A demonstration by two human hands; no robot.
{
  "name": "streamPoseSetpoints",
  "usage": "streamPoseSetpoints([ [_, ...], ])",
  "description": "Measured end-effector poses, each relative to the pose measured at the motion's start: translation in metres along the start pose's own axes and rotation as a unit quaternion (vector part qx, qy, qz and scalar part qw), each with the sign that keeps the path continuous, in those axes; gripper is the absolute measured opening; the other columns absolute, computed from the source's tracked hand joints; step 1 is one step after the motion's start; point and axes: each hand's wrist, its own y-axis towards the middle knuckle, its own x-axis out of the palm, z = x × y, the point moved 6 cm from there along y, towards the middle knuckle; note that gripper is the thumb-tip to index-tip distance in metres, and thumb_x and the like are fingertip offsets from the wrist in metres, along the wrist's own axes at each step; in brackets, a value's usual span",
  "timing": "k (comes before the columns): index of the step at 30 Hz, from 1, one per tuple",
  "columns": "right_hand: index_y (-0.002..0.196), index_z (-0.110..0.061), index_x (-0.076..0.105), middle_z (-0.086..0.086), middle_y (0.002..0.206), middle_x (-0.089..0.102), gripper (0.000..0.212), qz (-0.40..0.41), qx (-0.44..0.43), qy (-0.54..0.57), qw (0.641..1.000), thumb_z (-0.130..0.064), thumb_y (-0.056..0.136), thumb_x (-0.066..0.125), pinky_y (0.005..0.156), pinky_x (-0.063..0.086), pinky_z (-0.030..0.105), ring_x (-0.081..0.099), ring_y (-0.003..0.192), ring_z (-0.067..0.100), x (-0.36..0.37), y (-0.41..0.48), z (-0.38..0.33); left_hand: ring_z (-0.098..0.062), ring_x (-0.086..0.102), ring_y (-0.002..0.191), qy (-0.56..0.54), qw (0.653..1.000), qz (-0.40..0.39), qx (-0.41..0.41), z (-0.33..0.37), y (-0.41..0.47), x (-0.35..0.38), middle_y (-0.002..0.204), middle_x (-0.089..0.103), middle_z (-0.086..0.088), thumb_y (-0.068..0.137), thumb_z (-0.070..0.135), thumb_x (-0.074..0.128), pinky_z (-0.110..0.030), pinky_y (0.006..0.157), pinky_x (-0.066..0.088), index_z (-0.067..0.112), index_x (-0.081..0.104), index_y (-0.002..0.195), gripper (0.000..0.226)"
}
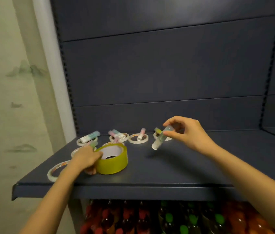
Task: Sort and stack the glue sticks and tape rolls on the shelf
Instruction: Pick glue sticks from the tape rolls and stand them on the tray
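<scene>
The right hand (185, 132) pinches a tilted glue stick (160, 140) by one end, so it may slip and roll; the left hand (86, 159) grips the yellow tape roll (114, 163).

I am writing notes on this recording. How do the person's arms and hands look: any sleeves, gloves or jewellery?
The left forearm and right forearm are bare to the picture's edge; no sleeve shows. The left hand and right hand wear no gloves; no ring, watch or bracelet is visible.

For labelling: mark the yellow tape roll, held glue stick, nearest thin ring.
yellow tape roll (114, 164), head view, outer wall.
held glue stick (157, 142), head view, lower barrel.
nearest thin ring (50, 174), head view, left rim.
</scene>
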Motion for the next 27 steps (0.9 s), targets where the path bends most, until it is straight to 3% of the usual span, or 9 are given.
streamPoseSetpoints([
  [3,0.091,-0.020,0.066,-0.010,0.084,0.066,0.015,0.029,0.028,-0.016,0.999,-0.014,0.079,0.074,0.071,0.047,0.015,0.061,0.077,0.011,-0.034,-0.023,0.015,-0.032,0.065,0.076,0.023,0.997,0.045,0.058,0.040,-0.003,-0.007,0.073,0.069,-0.022,0.093,0.027,0.048,-0.033,0.077,0.050,0.005,0.054,0.065,0.035],
  [6,0.093,-0.019,0.067,-0.005,0.088,0.067,0.015,0.062,0.066,-0.038,0.995,-0.013,0.080,0.073,0.072,0.048,0.017,0.062,0.079,0.012,-0.072,-0.048,0.032,-0.027,0.064,0.061,0.017,0.992,0.048,0.116,0.093,-0.015,0.004,0.054,0.063,-0.013,0.091,0.026,0.048,-0.028,0.061,0.046,0.005,0.053,0.065,0.033],
  [9,0.093,-0.022,0.066,-0.005,0.091,0.067,0.016,0.092,0.095,-0.060,0.989,-0.016,0.080,0.073,0.070,0.048,0.016,0.064,0.079,0.013,-0.114,-0.078,0.046,-0.026,0.065,0.051,0.003,0.987,0.011,0.162,0.145,-0.032,0.028,0.051,0.064,-0.012,0.090,0.025,0.047,-0.023,0.049,0.046,0.003,0.056,0.069,0.031],
  [14,0.093,-0.023,0.064,-0.005,0.086,0.067,0.018,0.140,0.117,-0.114,0.976,-0.015,0.080,0.073,0.064,0.046,0.008,0.064,0.073,0.010,-0.202,-0.132,0.064,-0.020,0.062,0.045,-0.015,0.974,-0.024,0.226,0.234,-0.064,0.076,0.051,0.065,-0.010,0.089,0.024,0.045,-0.020,0.052,0.040,0.004,0.057,0.068,0.030],
  [18,0.097,-0.018,0.064,-0.007,0.080,0.064,0.019,0.153,0.145,-0.165,0.964,-0.013,0.080,0.073,0.060,0.043,0.005,0.060,0.068,0.008,-0.276,-0.177,0.081,-0.019,0.060,0.043,-0.044,0.963,-0.049,0.263,0.303,-0.099,0.117,0.053,0.066,-0.013,0.088,0.021,0.045,-0.021,0.057,0.044,0.000,0.061,0.072,0.031],
  [21,0.099,-0.016,0.065,0.002,0.087,0.067,0.022,0.166,0.158,-0.207,0.951,-0.014,0.079,0.074,0.062,0.045,0.010,0.060,0.070,0.013,-0.330,-0.205,0.095,-0.013,0.058,0.037,-0.052,0.956,-0.060,0.283,0.351,-0.128,0.147,0.048,0.064,-0.009,0.088,0.022,0.045,-0.020,0.052,0.042,0.000,0.061,0.075,0.029],
  [25,0.096,-0.012,0.068,0.004,0.085,0.067,0.021,0.186,0.156,-0.234,0.941,-0.013,0.077,0.076,0.073,0.050,0.031,0.063,0.076,0.020,-0.388,-0.236,0.117,-0.008,0.053,0.029,-0.067,0.954,-0.068,0.285,0.402,-0.159,0.182,0.048,0.061,-0.007,0.088,0.023,0.045,-0.019,0.044,0.039,0.004,0.056,0.074,0.026],
  [27,0.095,-0.011,0.068,0.005,0.086,0.067,0.020,0.193,0.157,-0.233,0.940,-0.012,0.077,0.076,0.075,0.051,0.030,0.062,0.078,0.019,-0.414,-0.246,0.131,-0.007,0.052,0.027,-0.075,0.954,-0.062,0.283,0.422,-0.172,0.199,0.048,0.060,-0.005,0.088,0.024,0.046,-0.019,0.043,0.040,0.007,0.051,0.070,0.025],
])
